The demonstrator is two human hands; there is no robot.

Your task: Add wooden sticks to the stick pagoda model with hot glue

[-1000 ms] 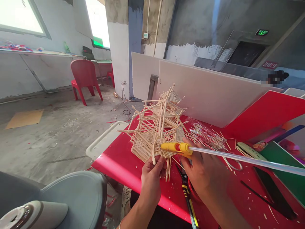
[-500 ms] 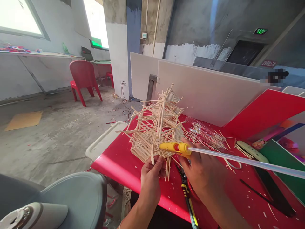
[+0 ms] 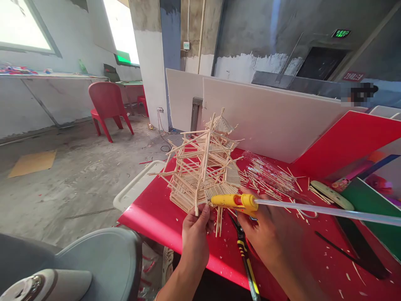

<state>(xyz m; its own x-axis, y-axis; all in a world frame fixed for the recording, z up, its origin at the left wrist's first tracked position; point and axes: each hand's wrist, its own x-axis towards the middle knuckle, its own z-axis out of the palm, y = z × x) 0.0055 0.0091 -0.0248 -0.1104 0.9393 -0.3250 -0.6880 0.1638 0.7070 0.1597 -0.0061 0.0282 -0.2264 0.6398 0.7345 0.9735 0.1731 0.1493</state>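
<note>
A tower-like model of thin wooden sticks (image 3: pixel 202 165) stands tilted on the red table (image 3: pixel 156 215). My left hand (image 3: pixel 196 234) grips the model's lower near edge, fingers pinched around several sticks. In my right hand (image 3: pixel 269 232) I hold a yellow glue gun (image 3: pixel 233 201), its nozzle pointing left at the model's base beside my left fingers. A long clear glue stick (image 3: pixel 326 211) juts out of the gun's back to the right.
Loose sticks in clear wrap (image 3: pixel 269 175) lie behind the gun. Yellow-and-black pliers (image 3: pixel 246 257) rest near the table's front edge. White foam boards (image 3: pixel 269 119) and a red board (image 3: pixel 344 142) stand behind. A white tray (image 3: pixel 134 188), a grey seat (image 3: pixel 94 263) and a red chair (image 3: pixel 108 104) sit left.
The glue gun has dropped a little lower, toward the model's base near my left fingers. The view has shifted slightly; my left hand keeps its grip.
</note>
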